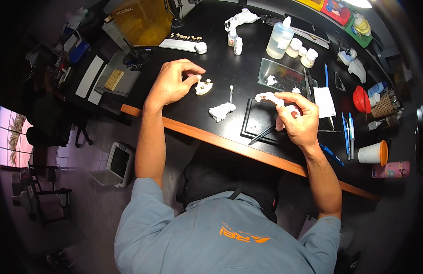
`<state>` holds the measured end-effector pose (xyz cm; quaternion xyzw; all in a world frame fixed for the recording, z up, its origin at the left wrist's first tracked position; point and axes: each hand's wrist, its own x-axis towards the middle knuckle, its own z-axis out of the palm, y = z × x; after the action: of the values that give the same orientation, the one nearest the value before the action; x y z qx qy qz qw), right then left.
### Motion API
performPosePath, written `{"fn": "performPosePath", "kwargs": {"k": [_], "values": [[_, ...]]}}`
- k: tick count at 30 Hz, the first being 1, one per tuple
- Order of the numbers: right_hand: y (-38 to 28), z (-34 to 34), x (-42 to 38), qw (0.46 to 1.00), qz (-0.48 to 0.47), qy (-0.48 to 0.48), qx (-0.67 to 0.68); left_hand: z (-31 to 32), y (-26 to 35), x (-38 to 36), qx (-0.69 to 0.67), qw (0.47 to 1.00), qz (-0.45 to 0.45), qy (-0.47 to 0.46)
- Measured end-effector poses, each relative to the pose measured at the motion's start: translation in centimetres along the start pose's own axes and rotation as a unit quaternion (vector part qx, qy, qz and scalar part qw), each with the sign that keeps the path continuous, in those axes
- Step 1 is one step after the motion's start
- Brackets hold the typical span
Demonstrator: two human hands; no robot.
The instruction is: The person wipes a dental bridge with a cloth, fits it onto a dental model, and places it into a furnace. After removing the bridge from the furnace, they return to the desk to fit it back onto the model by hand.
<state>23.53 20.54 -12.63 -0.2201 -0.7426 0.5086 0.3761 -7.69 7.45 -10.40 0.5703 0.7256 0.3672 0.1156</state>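
Note:
My left hand (176, 81) is over the left of the black table, with thumb and forefinger brought close around a small pale piece at their tips. Just right of those fingertips lies a cream dental model (203, 87). My right hand (299, 118) pinches a crumpled, pinkish-white tissue (269, 97) over a black-framed tray (251, 119). Between the hands lie a white crumpled cloth (222, 111) and a thin stick with a pale tooth-like tip (231, 87). A dark-handled tool (262, 134) rests across the tray's near edge.
A glass slab (284, 75) lies beyond my right hand. Behind it stand a large clear bottle (280, 40) and small jars (308, 57). At the right are a red bowl (361, 99) and a white cup (372, 153). A wooden edge (230, 144) borders the table.

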Motion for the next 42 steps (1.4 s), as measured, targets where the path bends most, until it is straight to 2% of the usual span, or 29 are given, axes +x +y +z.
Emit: {"fn": "performPosePath", "kwargs": {"k": [2, 6, 12, 19, 22, 25, 28, 30, 33, 36, 38, 40, 42], "values": [[0.1, 0.0, 0.0, 1.000, -0.001, -0.001, -0.007, 0.3, 0.3, 0.6, 0.001, 1.000, -0.011, -0.022], [-0.5, 0.1, 0.0, 1.000, 0.013, -0.007, 0.015, 0.7, 1.5, 1.1, 0.048, 0.997, 0.027, -0.049], [-0.6, -0.1, -0.1, 1.000, 0.007, -0.010, 0.021, 1.4, 1.8, 1.4, 0.074, 0.995, -0.006, -0.064], [-0.8, 0.1, -0.1, 0.999, 0.023, -0.017, 0.038, 1.5, 1.2, 1.3, -0.001, 0.999, 0.019, -0.029], [-0.9, 0.0, -0.1, 0.999, 0.016, -0.015, 0.031, 1.1, 0.6, 1.5, -0.096, 0.995, 0.041, -0.005], [-1.0, 0.1, 0.0, 0.999, 0.011, -0.011, 0.035, 0.6, -0.1, 0.9, -0.326, 0.944, 0.031, -0.036], [-0.8, 0.1, 0.0, 0.999, 0.010, -0.014, 0.043, 0.8, -1.4, 0.4, -0.537, 0.838, 0.044, -0.080], [-0.9, 0.1, -0.1, 0.999, 0.011, -0.016, 0.050, 1.1, -1.9, 0.3, -0.610, 0.784, 0.040, -0.109], [-0.8, 0.1, -0.1, 0.999, 0.006, -0.014, 0.047, 1.7, -1.8, 0.2, -0.644, 0.756, 0.034, -0.115], [-1.0, 0.1, -0.1, 0.999, -0.001, -0.012, 0.046, 2.5, -0.8, 0.1, -0.624, 0.775, 0.043, -0.091], [-1.1, 0.0, -0.1, 0.999, -0.005, -0.011, 0.041, 3.4, 1.6, -0.3, -0.517, 0.853, 0.064, -0.010], [-1.0, 0.0, -0.1, 0.999, -0.009, -0.011, 0.034, 3.9, 4.7, -0.5, -0.383, 0.915, 0.126, 0.020], [-1.1, 0.1, -0.1, 0.999, -0.003, -0.006, 0.031, 4.5, 6.7, 0.4, -0.268, 0.931, 0.248, 0.030]]}}
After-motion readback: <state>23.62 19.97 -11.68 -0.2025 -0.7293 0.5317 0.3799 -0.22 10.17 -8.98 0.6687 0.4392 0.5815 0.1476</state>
